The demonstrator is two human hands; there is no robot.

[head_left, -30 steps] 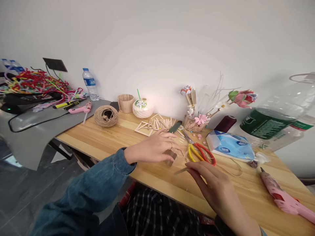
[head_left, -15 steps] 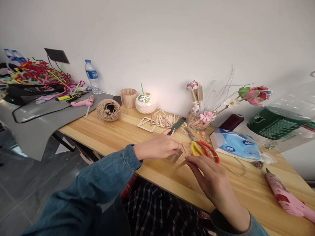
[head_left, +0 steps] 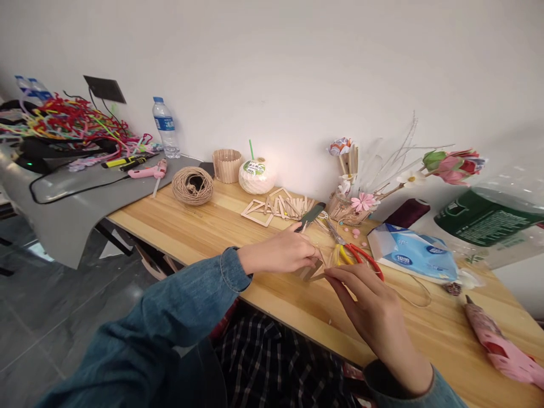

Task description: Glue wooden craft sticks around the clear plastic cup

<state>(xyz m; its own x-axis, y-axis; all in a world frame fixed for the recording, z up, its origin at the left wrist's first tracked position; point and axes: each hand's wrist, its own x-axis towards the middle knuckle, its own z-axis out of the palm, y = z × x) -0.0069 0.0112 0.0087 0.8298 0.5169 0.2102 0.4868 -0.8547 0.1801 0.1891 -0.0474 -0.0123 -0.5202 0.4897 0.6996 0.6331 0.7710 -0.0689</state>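
My left hand (head_left: 285, 250) is closed on a small piece made of wooden sticks (head_left: 306, 271), low over the wooden table (head_left: 178, 226). Its far side is hidden under my fingers. My right hand (head_left: 368, 294) pinches the end of a thin wooden stick (head_left: 317, 277), whose other end meets the piece in my left hand. Just beyond my hands lie scissors with red and yellow handles (head_left: 361, 256) and a dark green tool (head_left: 313, 214). Loose sticks and stick frames (head_left: 260, 213) are further back.
Twine ball (head_left: 192, 186), stick cup (head_left: 226, 165) and white round container (head_left: 256, 177) stand behind left. Flower vase (head_left: 346, 208), blue tissue pack (head_left: 414, 254) and pink glue gun (head_left: 501, 348) are right. Another glue gun (head_left: 147, 171) and a bottle (head_left: 166, 129) are left.
The view has shifted slightly, so the table's things appear further right. The stick in my right hand now meets the stick piece in my left hand, where a small gap showed before.
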